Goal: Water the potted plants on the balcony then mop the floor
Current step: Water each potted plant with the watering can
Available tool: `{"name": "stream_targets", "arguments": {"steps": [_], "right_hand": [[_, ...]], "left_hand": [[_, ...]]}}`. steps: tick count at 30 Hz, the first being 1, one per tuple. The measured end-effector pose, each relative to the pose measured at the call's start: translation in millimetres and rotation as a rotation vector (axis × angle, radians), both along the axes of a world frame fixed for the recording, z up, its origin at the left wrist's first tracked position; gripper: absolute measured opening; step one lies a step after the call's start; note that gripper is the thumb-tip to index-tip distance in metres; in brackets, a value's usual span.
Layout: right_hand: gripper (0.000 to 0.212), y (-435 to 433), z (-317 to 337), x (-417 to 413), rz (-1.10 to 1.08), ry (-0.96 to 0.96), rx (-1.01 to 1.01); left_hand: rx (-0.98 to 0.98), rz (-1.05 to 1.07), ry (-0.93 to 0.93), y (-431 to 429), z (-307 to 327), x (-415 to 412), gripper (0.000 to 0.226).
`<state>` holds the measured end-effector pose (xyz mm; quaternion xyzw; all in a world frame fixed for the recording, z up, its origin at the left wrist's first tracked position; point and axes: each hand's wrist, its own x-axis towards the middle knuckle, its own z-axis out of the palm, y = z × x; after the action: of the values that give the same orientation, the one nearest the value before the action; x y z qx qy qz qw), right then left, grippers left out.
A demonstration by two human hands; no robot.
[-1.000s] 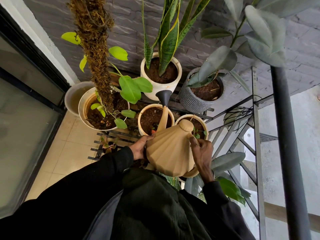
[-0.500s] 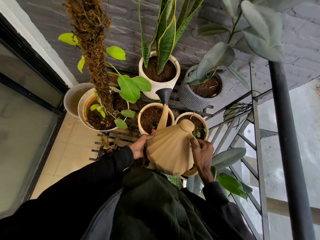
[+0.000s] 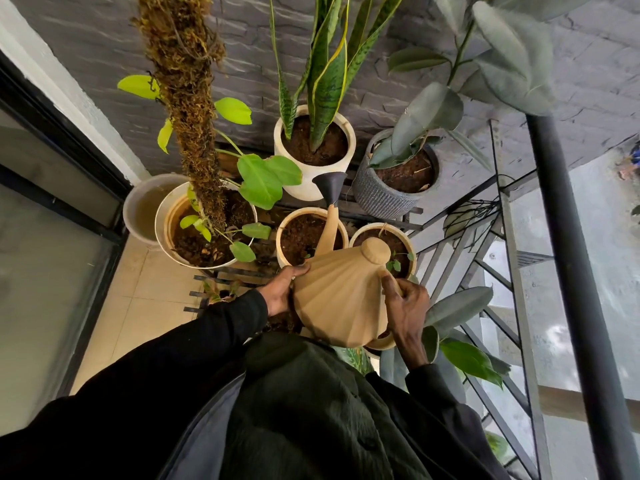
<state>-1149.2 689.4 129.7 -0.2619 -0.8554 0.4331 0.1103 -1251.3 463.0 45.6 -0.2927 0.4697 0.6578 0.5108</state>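
Watering can barely shifted, spout still over near-centre pot, w/ left hand gripping its left side & right hand clamped on right-side handle.

I'm on a home balcony: potted plants on a slatted rack, metal railing, tiled floor, grey brick wall.

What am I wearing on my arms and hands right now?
Both arms are covered by long, loose black fabric sleeves, the left sleeve and the right sleeve each ending at the wrist. The left hand and right hand are bare: no gloves, and no rings or watch show.
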Motion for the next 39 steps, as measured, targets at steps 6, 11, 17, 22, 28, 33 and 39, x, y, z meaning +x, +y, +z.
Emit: {"name": "stream_targets", "arguments": {"steps": [6, 11, 17, 22, 28, 33, 39], "right_hand": [[0.068, -13, -2, 7, -0.023, 0.046, -0.026], [0.08, -18, -12, 13, -0.059, 0.05, -0.011], [0.075, -27, -9, 21, -0.083, 0.094, -0.008], [0.076, -22, -12, 25, -0.101, 0.091, -0.004], [0.08, -10, -8, 29, -0.072, 0.101, -0.036], [0.077, 10, -6, 43, -0.034, 0.051, -0.029], [0.071, 19, 2, 54, 0.04, 0.044, -0.027]], "left_hand": [[-0.032, -0.06, 0.06, -9, -2, -6, 0.058], [-0.037, -0.1, 0.095, -16, -2, -10, 0.064], [-0.047, -0.108, 0.114, -21, -1, -9, 0.071], [-0.048, -0.092, 0.126, -21, 4, -4, 0.07], [-0.065, -0.046, 0.144, -12, 17, 8, 0.063], [-0.062, -0.01, 0.123, -5, 20, 33, 0.072], [-0.05, 0.035, 0.079, -1, 18, 64, 0.071]]}}
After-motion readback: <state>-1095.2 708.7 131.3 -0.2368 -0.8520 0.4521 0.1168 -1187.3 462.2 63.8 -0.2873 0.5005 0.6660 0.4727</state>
